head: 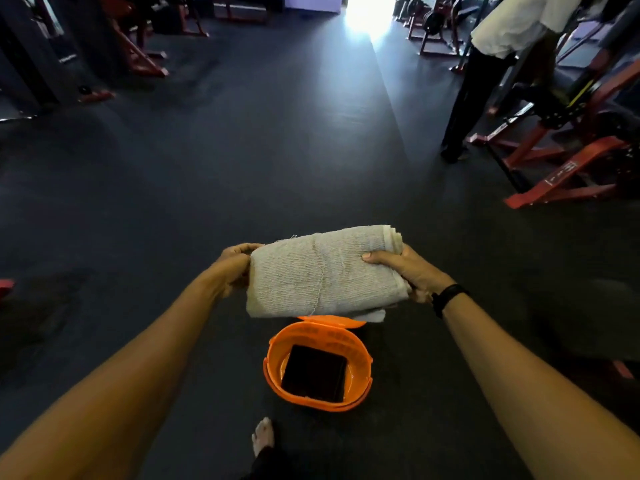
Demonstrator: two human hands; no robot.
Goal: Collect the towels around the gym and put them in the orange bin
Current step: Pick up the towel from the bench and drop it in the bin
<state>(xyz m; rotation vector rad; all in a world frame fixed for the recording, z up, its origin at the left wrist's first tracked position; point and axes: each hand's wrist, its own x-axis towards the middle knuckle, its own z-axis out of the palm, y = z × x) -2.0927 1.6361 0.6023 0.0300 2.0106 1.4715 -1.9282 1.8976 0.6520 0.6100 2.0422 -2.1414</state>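
Beige ribbed towel; orange bin, dark folded towel inside; red machine frames; dark floor.

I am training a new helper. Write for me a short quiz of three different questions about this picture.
1. True or false: the folded beige woven towel already lies inside the round orange plastic bin.
2. Which holds the towel: A) left hand only, B) right hand only, C) both?
3. Fill in: a folded ____ item lies in the bin.

Key: 1 false; 2 C; 3 dark.
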